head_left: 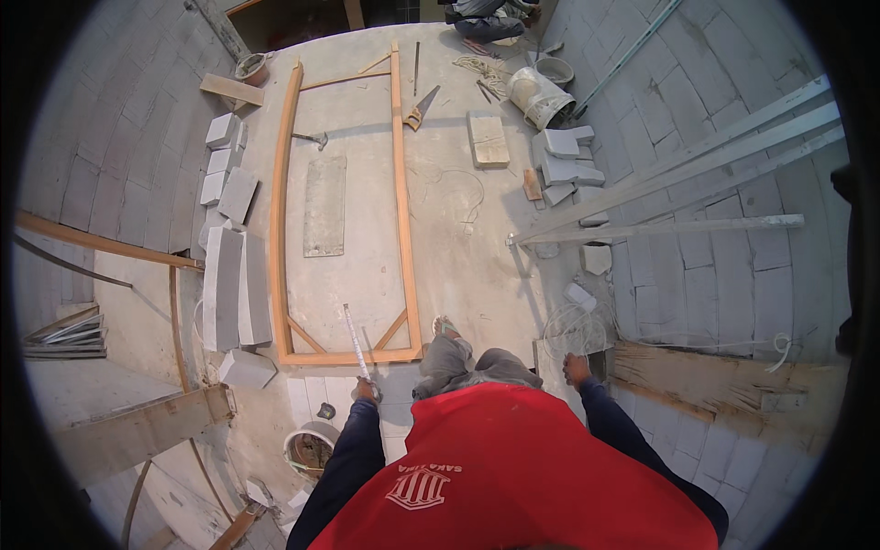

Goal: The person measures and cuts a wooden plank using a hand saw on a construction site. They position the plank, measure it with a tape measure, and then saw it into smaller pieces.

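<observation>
My left hand [367,390] is closed around a tape measure. Its pale blade [355,338] sticks out forward, over the near rail of a wooden frame [403,229] on the floor. Diagonal braces cross the frame's corners. Inside the frame lie a hammer [313,138], near its left rail, and a long grey board [324,206]. Off to my right side, my right hand [576,369] hangs apart from the frame; its fingers are too small to make out.
A handsaw [422,109] lies right of the frame. Pale blocks [223,286] line the left wall, others [561,160] the right. Long poles [678,165] lean at right. A bucket [310,449] stands near my left arm. Another person [490,23] crouches at the far end.
</observation>
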